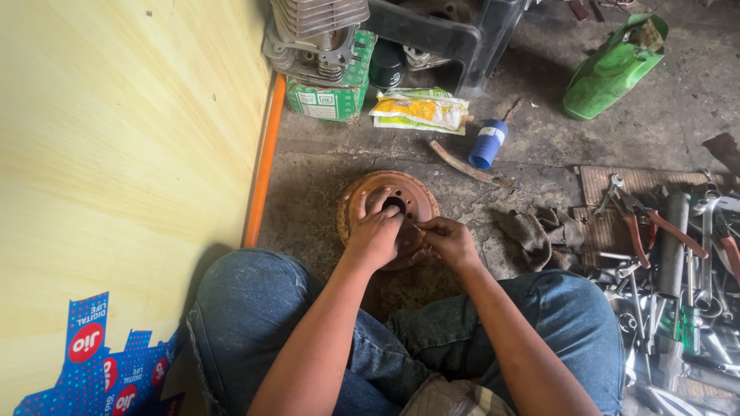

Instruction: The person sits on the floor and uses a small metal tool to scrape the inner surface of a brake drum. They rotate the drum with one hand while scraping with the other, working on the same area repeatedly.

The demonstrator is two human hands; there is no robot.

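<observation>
My knees, in blue jeans (254, 308), frame the work. Just beyond them the rusty brake drum (389, 219) lies flat on the concrete floor (324, 177). My left hand (375, 233) presses on it, fingers curled into the centre hole. My right hand (449, 240), just beside, pinches a thin pin-like piece, too small to identify. Step in hand, as I judge: working at the hub; next calls for steady bracing

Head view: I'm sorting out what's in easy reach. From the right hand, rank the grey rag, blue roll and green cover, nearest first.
From the right hand:
1. Grey rag, on the floor just to its right.
2. Blue roll, ahead, past the rusty drum.
3. Green cover, far ahead to the right.
</observation>
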